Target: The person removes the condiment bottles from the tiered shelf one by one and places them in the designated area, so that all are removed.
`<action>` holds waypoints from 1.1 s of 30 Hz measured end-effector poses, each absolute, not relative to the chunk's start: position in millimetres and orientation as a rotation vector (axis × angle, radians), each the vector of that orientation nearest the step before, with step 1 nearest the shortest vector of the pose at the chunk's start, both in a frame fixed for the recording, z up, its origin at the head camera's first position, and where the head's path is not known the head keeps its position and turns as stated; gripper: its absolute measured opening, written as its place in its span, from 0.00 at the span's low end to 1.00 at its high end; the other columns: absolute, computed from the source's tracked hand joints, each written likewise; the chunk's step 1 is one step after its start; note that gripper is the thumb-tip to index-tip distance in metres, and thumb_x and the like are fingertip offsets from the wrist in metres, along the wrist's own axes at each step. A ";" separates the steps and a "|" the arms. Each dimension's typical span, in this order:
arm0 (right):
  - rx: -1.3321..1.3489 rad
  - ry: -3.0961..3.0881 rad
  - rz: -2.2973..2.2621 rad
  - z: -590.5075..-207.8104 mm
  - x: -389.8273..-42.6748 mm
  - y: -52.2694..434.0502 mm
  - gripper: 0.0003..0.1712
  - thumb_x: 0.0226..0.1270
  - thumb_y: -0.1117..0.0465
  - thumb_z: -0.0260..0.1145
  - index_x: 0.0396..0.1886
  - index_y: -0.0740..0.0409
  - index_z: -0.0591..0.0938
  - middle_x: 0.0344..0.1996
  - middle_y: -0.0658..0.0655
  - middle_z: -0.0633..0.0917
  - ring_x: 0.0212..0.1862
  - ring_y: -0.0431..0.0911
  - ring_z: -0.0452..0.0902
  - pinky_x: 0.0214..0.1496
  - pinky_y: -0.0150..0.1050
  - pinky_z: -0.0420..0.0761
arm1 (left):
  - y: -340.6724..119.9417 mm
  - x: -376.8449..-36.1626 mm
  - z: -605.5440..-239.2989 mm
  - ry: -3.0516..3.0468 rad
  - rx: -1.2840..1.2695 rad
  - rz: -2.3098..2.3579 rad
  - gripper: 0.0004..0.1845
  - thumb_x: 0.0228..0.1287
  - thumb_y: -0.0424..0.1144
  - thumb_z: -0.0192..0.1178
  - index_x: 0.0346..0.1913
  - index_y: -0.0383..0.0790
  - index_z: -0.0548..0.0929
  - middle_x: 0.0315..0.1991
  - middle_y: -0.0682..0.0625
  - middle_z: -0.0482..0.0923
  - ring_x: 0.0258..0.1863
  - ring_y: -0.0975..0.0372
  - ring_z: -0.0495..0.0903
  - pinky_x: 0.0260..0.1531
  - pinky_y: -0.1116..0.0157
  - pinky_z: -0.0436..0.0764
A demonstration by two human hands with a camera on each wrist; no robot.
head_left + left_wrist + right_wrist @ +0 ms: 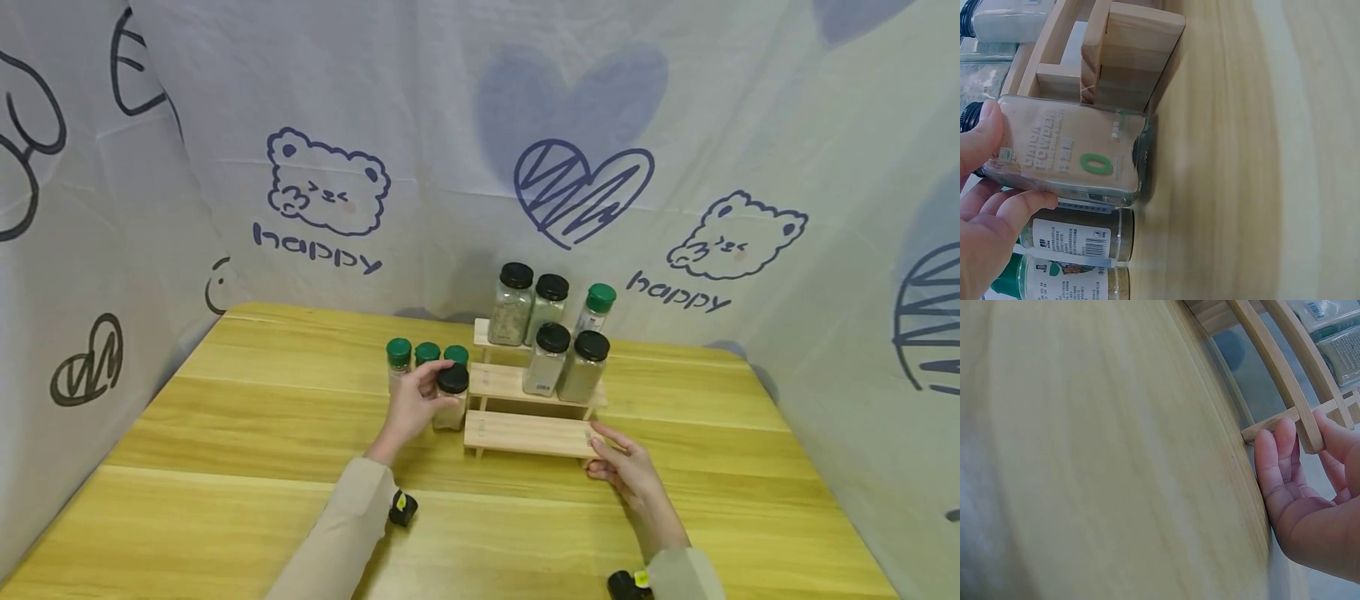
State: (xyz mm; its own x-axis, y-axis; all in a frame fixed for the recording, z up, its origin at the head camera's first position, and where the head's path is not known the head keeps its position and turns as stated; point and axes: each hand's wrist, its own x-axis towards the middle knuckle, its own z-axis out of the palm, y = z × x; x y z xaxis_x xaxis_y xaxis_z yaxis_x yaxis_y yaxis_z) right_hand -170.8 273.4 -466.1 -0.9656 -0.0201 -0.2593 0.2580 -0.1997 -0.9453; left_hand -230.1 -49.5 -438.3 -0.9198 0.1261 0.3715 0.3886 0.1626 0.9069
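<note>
My left hand (411,406) grips a square glass jar of onion powder (1075,150) near its black lid (452,377). In the left wrist view the thumb lies on one side and the fingers on the other. The jar stands just left of a three-tier wooden spice rack (517,431). At the right end of the rack's lowest tier, my right hand (632,473) pinches the board, thumb on one side and fingers on the other. On the middle tier are two black-lidded jars (546,367); two more black-lidded jars (512,317) and a green-capped jar (597,307) occupy the top tier.
Several green-capped round jars (399,352) stand in a row behind and left of my left hand. The wooden table (247,433) ends at the back against a hanging cloth (450,167) printed with hearts and bears.
</note>
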 end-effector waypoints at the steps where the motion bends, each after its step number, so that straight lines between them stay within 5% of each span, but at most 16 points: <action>1: 0.284 1.863 -2.285 -466.2 -170.6 273.4 0.25 0.63 0.67 0.58 0.61 0.63 0.67 0.29 0.54 0.82 0.23 0.43 0.79 0.32 0.37 0.80 | -49.1 -229.7 -438.6 -2.227 -0.500 -1.842 0.27 0.42 0.20 0.65 0.51 0.28 0.75 0.48 0.33 0.74 0.47 0.48 0.75 0.34 0.65 0.76; 7: 0.293 1.863 -2.284 -466.4 -170.2 273.4 0.26 0.63 0.66 0.58 0.61 0.63 0.67 0.28 0.54 0.82 0.23 0.43 0.79 0.32 0.37 0.80 | -47.6 -228.0 -439.6 -2.244 -0.465 -1.858 0.27 0.42 0.21 0.66 0.52 0.30 0.75 0.49 0.34 0.73 0.50 0.48 0.73 0.41 0.57 0.76; 17: 0.304 1.855 -2.283 -464.4 -171.6 274.9 0.29 0.64 0.67 0.56 0.64 0.65 0.60 0.28 0.52 0.83 0.23 0.43 0.79 0.31 0.37 0.80 | -45.6 -227.9 -439.4 -2.217 -0.456 -1.910 0.27 0.42 0.21 0.66 0.52 0.29 0.74 0.48 0.34 0.74 0.47 0.48 0.74 0.38 0.60 0.76; 25: 0.332 1.836 -2.312 -465.8 -169.9 273.7 0.21 0.63 0.68 0.57 0.57 0.57 0.73 0.28 0.53 0.83 0.22 0.43 0.79 0.30 0.37 0.80 | -46.5 -216.3 -428.9 -2.224 -0.441 -1.922 0.27 0.45 0.21 0.65 0.53 0.28 0.73 0.48 0.33 0.74 0.47 0.46 0.73 0.44 0.52 0.73; 33: 0.303 1.851 -2.292 -463.9 -168.8 273.3 0.27 0.64 0.67 0.57 0.62 0.65 0.64 0.29 0.53 0.82 0.23 0.43 0.79 0.31 0.37 0.80 | -47.3 -203.1 -405.9 -2.201 -0.412 -1.936 0.30 0.48 0.23 0.64 0.56 0.21 0.66 0.52 0.29 0.67 0.51 0.41 0.68 0.49 0.45 0.67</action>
State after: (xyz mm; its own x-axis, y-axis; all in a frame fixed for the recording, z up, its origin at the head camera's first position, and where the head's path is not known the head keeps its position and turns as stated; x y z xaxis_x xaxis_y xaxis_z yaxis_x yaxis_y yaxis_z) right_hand -168.8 273.3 -463.9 -0.9630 -0.0117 -0.2692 0.2656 -0.2093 -0.9411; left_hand -203.1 -47.3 -405.9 -0.9451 0.0873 0.3149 0.3235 0.1126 0.9395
